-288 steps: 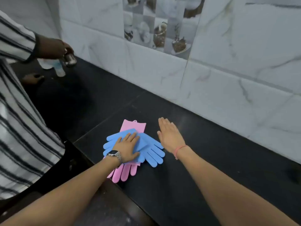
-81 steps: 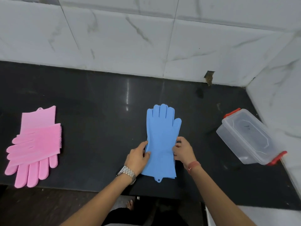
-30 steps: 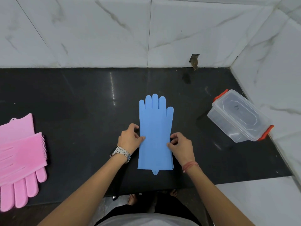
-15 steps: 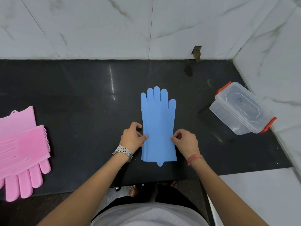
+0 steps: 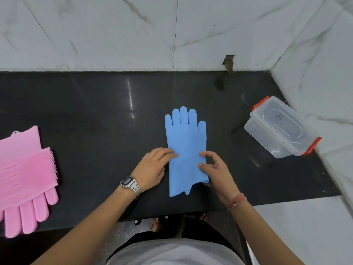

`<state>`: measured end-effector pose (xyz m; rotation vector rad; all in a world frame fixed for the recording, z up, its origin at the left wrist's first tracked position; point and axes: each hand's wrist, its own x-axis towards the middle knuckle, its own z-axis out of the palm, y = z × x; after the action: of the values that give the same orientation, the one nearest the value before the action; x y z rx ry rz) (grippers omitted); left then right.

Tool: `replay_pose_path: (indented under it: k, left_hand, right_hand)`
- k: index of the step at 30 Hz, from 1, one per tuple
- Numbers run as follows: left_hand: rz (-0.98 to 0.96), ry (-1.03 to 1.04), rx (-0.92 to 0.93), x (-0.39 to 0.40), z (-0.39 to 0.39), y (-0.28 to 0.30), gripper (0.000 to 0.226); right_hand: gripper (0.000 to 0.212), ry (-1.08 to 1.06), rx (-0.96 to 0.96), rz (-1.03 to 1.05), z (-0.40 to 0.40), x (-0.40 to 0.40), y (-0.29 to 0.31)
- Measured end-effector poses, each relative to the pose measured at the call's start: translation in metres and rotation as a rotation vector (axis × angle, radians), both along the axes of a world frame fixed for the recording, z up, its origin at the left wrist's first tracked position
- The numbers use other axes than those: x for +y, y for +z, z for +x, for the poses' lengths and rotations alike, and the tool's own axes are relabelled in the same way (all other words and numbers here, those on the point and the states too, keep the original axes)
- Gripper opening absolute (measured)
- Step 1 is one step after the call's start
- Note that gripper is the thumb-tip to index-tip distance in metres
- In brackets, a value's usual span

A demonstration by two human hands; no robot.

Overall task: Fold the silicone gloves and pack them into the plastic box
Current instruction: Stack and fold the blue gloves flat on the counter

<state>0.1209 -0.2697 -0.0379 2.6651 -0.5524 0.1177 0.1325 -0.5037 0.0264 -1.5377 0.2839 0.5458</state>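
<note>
Blue silicone gloves (image 5: 185, 148) stacked flat mid-counter, unfolded; left hand (image 5: 152, 167) spread, fingertips pressing the left edge; right hand (image 5: 215, 169) loosely curled, lifting the cuff corner; pink silicone gloves (image 5: 24, 175) far left, partly folded; plastic box (image 5: 280, 127) (lid shut) right; packing not begun.

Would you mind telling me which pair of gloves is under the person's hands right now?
The blue gloves in the middle of the counter, touched by both hands; the pink gloves lie untouched at the far left.
</note>
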Motion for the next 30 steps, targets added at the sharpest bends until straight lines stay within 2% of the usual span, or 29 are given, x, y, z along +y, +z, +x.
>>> replay_pose_path:
  k: [3,7,10,12,15,17,19,20,21,23,26,28,30]
  left_hand:
    - [0.03,-0.028,0.017,0.0,0.001,-0.003,0.068]
    - [0.068,-0.033,-0.034,-0.012,0.008,0.001,0.068]
    - [-0.024,-0.017,-0.031,-0.025,0.012,0.003,0.053]
    - [-0.115,0.025,-0.001,-0.031,0.013,0.003,0.039]
    - [-0.176,0.096,0.07,-0.033,0.014,0.005,0.027]
    - [-0.176,0.11,0.078,-0.034,0.013,0.006,0.022]
    - [-0.172,0.124,0.101,-0.033,0.012,0.007,0.021]
    - [-0.173,0.135,0.117,-0.033,0.012,0.008,0.02]
    - [-0.174,0.146,0.131,-0.033,0.012,0.008,0.019]
    - [-0.187,0.159,0.143,-0.033,0.012,0.009,0.016]
    - [-0.23,0.151,0.146,-0.034,0.011,0.01,0.012]
    - [-0.229,0.149,0.157,-0.033,0.011,0.01,0.011]
    - [-0.234,0.189,0.195,-0.032,0.014,0.011,0.011]
  right_hand:
    - [0.028,-0.064,0.075,0.236,0.002,0.003,0.014]
    - [0.033,-0.205,0.333,0.666,0.008,0.006,0.025]
    - [0.032,-0.263,0.395,0.772,0.012,0.006,0.024]
    - [0.028,-0.268,0.372,0.735,0.014,0.003,0.021]
    - [0.045,-0.204,0.27,0.537,0.016,-0.007,0.016]
    - [0.048,-0.072,0.055,0.161,0.016,-0.014,0.008]
    - [0.038,0.023,-0.221,-0.263,0.015,-0.021,-0.001]
    - [0.038,0.061,-0.327,-0.366,0.014,-0.024,-0.007]
    - [0.042,0.095,-0.398,-0.387,0.014,-0.028,-0.013]
    - [0.044,0.167,-0.445,-0.296,0.011,-0.035,-0.023]
    - [0.028,0.228,-0.386,-0.158,0.01,-0.039,-0.034]
    - [0.014,0.249,-0.347,-0.164,0.013,-0.039,-0.039]
    - [0.015,0.231,-0.33,-0.226,0.017,-0.036,-0.042]
